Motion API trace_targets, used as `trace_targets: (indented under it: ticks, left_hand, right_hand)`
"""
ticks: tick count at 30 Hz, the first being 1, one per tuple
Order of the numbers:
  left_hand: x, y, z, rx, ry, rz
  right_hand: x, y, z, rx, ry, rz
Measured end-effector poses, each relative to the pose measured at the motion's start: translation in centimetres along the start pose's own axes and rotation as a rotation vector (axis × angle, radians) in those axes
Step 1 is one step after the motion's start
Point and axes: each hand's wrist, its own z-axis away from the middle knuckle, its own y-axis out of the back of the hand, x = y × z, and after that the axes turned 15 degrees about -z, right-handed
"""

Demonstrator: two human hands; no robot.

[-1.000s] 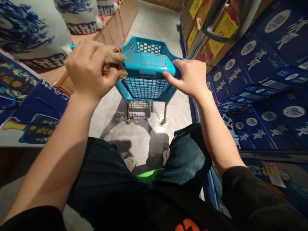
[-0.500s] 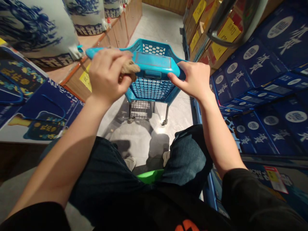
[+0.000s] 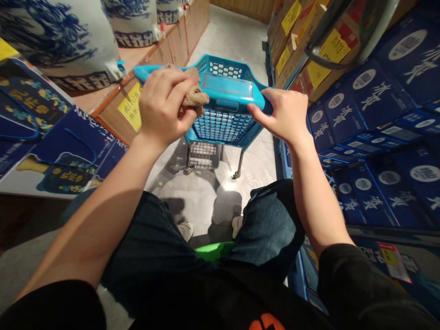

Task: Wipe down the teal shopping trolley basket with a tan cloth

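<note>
A blue plastic shopping cart (image 3: 223, 117) stands upright before my knees, with a lattice basket and metal legs on casters. My left hand (image 3: 168, 103) is closed around a crumpled tan cloth (image 3: 195, 100), which it presses against the left part of the cart handle (image 3: 228, 86). Most of the cloth is hidden under the fingers. At the handle's right end my right hand (image 3: 283, 112) is wrapped over the grip, its thumb on the near side and the other fingers out of sight.
Large blue-and-white jars (image 3: 68, 41) stand on a wooden cabinet (image 3: 113, 114) at left, beside dark blue gift boxes (image 3: 68, 146). Stacked blue cartons (image 3: 371, 105) line the right side, with a curved grey metal loop (image 3: 330, 59) overhead. Something green (image 3: 213, 251) lies under me.
The cart handle, both hands and the surroundings have shifted slightly to the right in view. Each hand keeps its hold.
</note>
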Motion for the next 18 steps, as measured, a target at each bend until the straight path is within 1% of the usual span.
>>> trace_targets:
  ticks: [2, 4, 7, 9, 10, 11, 13, 15, 16, 18]
  left_hand:
    - [0.1, 0.1, 0.0, -0.04, -0.024, 0.02]
    - [-1.0, 0.1, -0.2, -0.04, 0.012, -0.025]
    - [-3.1, -0.1, -0.5, 0.053, 0.174, -0.104]
    - [-3.4, -0.2, -0.4, 0.12, 0.231, -0.095]
    - [-3.0, -0.2, -0.4, 0.131, 0.211, -0.076]
    - [-2.4, -0.2, -0.3, 0.122, 0.16, -0.054]
    - [-0.8, -0.1, -0.1, 0.065, 0.028, -0.007]
    - [0.2, 0.1, 0.0, 0.002, -0.055, 0.026]
    - [0.3, 0.1, -0.1, -0.015, -0.071, 0.026]
    - [-0.6, 0.0, -0.3, 0.004, -0.046, -0.011]
  right_hand:
    - [0.2, 0.1, 0.0, -0.001, -0.004, -0.007]
    - [0.2, 0.1, 0.0, -0.004, -0.001, -0.014]
    - [0.1, 0.2, 0.0, -0.016, -0.004, -0.023]
    - [0.0, 0.3, 0.0, -0.025, -0.01, -0.023]
    - [-0.1, 0.3, 0.0, -0.029, -0.011, -0.022]
    - [-0.1, 0.3, 0.0, -0.031, -0.012, -0.019]
    - [0.0, 0.2, 0.0, -0.028, -0.013, -0.013]
    - [0.2, 0.1, -0.1, -0.019, -0.013, -0.009]
    - [0.3, 0.1, -0.1, -0.014, -0.01, -0.008]
    - [0.4, 0.0, -0.1, -0.008, -0.005, -0.012]
